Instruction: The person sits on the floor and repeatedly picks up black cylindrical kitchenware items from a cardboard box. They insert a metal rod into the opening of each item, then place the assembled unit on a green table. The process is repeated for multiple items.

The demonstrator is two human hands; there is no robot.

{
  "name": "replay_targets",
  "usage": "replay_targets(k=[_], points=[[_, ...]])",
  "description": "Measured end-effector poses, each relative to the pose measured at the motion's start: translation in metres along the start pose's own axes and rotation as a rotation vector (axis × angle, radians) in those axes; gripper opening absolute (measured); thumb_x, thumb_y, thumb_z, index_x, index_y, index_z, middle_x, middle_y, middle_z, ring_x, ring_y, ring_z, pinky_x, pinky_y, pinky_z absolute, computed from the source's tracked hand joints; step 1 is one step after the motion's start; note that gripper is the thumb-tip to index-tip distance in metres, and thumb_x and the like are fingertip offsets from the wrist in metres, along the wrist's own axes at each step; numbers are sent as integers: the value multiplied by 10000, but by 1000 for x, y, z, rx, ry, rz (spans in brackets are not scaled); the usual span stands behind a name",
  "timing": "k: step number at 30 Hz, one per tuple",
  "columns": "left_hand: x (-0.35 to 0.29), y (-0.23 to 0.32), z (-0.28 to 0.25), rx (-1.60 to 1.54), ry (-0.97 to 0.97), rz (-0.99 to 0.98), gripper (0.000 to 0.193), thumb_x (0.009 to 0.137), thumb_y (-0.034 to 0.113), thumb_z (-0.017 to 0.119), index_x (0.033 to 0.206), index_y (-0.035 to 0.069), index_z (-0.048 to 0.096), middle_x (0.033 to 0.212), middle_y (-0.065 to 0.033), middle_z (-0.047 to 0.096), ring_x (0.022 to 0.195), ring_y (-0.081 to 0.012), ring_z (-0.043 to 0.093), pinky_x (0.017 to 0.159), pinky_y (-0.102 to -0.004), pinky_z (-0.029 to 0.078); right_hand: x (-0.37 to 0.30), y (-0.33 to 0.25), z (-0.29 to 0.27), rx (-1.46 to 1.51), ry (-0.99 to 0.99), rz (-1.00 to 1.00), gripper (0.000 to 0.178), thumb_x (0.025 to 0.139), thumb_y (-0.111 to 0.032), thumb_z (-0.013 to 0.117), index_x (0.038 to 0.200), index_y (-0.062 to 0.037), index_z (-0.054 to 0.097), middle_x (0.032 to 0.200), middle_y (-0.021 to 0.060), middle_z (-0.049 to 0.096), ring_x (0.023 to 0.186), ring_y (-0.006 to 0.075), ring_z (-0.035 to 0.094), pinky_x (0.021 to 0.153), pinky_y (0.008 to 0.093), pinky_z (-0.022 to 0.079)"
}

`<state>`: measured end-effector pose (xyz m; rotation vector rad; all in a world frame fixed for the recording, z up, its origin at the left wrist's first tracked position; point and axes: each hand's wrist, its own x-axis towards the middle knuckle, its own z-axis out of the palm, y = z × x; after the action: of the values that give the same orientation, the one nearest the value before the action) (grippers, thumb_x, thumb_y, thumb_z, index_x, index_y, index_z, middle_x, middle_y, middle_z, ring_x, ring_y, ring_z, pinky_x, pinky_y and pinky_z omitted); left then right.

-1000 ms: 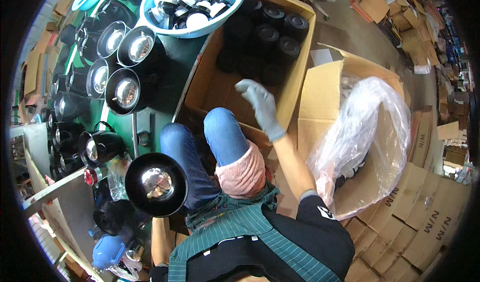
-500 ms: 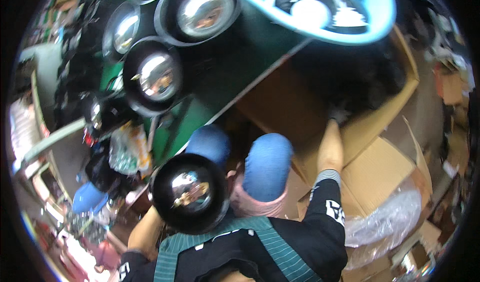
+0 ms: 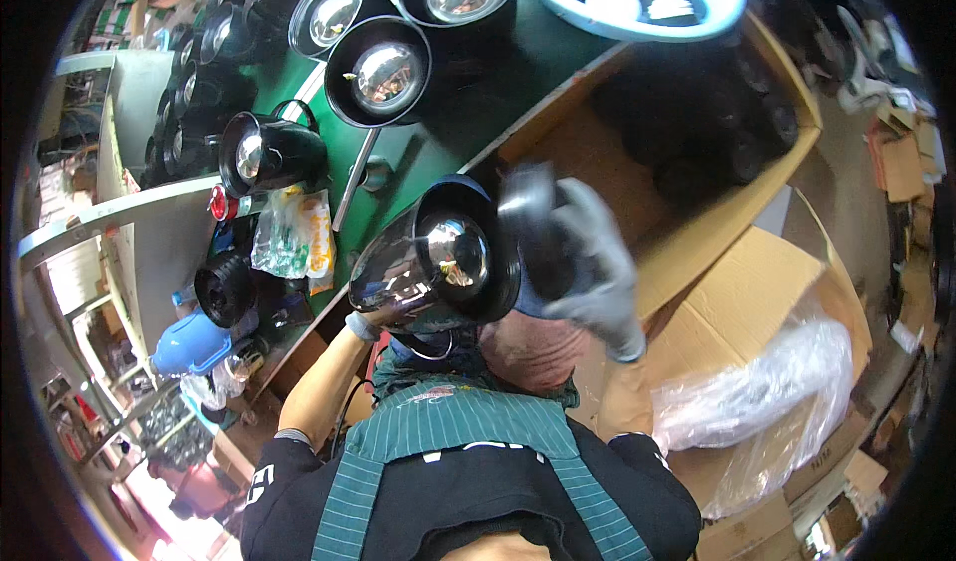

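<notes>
A glossy black jug (image 3: 388,267) with a mirrored inside lies tilted over my lap, its wide mouth facing up and right. Beneath its lower left side is my left hand (image 3: 363,326) in a grey glove, closed on it; most of the fingers are hidden. My right hand (image 3: 600,267), also gloved in grey, grips a round black plastic part (image 3: 538,227), smeared by motion, right beside the jug's mouth. I cannot tell whether the two touch. To the right, an open cardboard box (image 3: 722,237) holds several dark round parts (image 3: 712,123).
Several similar black jugs (image 3: 380,71) stand on the green table (image 3: 408,168). A light blue basin (image 3: 637,28) with black and white parts sits at the far edge. Clear plastic film (image 3: 757,382) lies on cardboard at the right. A plastic bag (image 3: 289,232) hangs at the left.
My right hand has come up out of the box with the round black part and moved left to the jug. The jug has tipped from facing up to leaning right.
</notes>
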<state>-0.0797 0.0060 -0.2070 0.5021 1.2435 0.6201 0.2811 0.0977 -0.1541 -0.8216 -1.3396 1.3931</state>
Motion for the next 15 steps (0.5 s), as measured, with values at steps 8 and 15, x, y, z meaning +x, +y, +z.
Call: replay_targets(k=[8,15], points=[[-6,10,-4,207,-275,97,527,1130,242,566,1602,24,484,1606,-175,545,1431,-305,571,1237,-461,446,-47,-54,37,-322,-168,-87,897,629,-290,1024,1467,-185,725,1698,262,405,1550,442,428,1264,516,349],[-14,1,-17,391,-528,169,528,1139,254,552,1610,29,471,1617,-178,534,1434,-311,568,1241,-472,448,-84,-71,68,-398,-169,-173,909,612,-262,1040,1464,-206,729,1719,270,371,1569,449,405,1266,507,343]])
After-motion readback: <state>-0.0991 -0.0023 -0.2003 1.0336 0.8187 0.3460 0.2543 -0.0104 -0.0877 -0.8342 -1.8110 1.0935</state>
